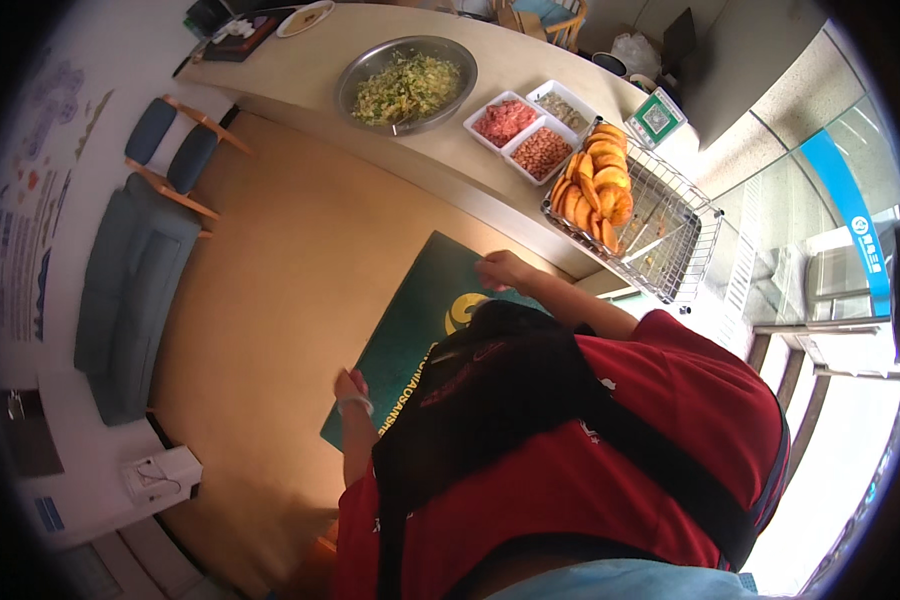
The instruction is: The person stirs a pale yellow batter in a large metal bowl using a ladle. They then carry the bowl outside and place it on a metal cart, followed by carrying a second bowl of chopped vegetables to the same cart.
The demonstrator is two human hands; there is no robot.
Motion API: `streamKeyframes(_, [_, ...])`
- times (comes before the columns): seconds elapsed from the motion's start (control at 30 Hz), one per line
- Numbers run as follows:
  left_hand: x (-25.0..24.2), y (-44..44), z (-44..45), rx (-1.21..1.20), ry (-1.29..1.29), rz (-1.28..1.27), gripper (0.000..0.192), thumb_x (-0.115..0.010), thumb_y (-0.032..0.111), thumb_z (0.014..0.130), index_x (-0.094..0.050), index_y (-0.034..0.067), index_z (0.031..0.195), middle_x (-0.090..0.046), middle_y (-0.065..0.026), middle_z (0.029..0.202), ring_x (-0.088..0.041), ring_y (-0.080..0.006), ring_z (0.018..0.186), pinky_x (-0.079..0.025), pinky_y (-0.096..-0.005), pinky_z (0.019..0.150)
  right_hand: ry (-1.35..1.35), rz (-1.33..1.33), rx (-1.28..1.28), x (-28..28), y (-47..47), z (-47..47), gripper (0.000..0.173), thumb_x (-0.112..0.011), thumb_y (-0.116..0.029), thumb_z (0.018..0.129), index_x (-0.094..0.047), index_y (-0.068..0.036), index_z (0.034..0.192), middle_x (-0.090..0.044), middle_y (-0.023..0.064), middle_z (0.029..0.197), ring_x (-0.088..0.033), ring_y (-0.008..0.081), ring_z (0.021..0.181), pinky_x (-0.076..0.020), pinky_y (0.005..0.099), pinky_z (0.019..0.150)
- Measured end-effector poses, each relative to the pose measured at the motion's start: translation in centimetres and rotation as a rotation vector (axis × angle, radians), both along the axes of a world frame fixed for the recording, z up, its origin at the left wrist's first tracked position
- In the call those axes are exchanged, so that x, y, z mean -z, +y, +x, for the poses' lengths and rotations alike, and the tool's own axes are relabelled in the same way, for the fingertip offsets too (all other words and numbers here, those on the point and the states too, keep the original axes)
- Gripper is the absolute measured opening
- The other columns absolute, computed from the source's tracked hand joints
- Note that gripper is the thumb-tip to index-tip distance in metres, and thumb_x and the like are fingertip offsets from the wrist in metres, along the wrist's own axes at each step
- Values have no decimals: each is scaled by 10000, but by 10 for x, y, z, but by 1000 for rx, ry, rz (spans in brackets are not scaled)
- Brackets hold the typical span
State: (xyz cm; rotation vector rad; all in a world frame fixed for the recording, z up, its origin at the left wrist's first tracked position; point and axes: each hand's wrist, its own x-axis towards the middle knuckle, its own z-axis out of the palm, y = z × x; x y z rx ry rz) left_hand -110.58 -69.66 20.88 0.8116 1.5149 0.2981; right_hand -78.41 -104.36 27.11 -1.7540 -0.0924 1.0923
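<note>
My left hand [351, 386] hangs low at the left of my body, a pale band around its wrist. Its fingers are partly hidden, and no held item shows. On the other side, my right hand [501, 271] is curled into a loose fist over the green floor mat [390, 337], with nothing visible in it. Beyond it, on the counter [285, 82], stands a wire basket [694, 259] with golden-brown fried dough cakes [600, 184] at one end. White dishes beside it hold raw minced meat [504, 122], reddish-brown peanuts or beans [541, 154] and greyish pieces [562, 110].
A large steel bowl [461, 56] of chopped vegetables [409, 88] is on the counter. Farther off are a plate [305, 18] and a dark tray [244, 46]. A green code stand [656, 118] is behind the basket. A grey-blue sofa [131, 300] and chairs [195, 157] line the left wall.
</note>
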Motion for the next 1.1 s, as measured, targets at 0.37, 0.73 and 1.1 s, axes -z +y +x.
streamKeyframes(0.37, [13, 198, 190, 321, -704, -408, 180, -570, 289, 1019, -579, 111, 1040, -667, -43, 855, -639, -166, 751, -510, -292, 682, 157, 478, 953, -1, 170, 216, 664, -434, -643, 977, -546, -85, 1319, -643, 186, 1159, -653, 323, 1006, -498, 441, 846])
streamKeyframes(0.73, [-5, 351, 347, 110, -40, 58, 224, -592, 256, 958, -552, 144, 768, -550, 22, 632, -509, -95, 515, -372, -218, 435, -38, 215, 1242, -2, 233, 276, 538, -591, -576, 903, -440, -167, 1218, -582, 53, 842, -565, 174, 581, -473, 333, 526])
streamKeyframes(1.1, [-66, 275, 777, 1290, -419, -26, 389, -549, 510, 990, -618, 143, 1100, -600, -3, 820, -530, -105, 657, -430, -290, 532, -118, -52, 1285, -20, 262, 259, 250, -639, -282, 950, -507, -83, 1022, -551, 18, 736, -546, 119, 554, -483, 289, 472])
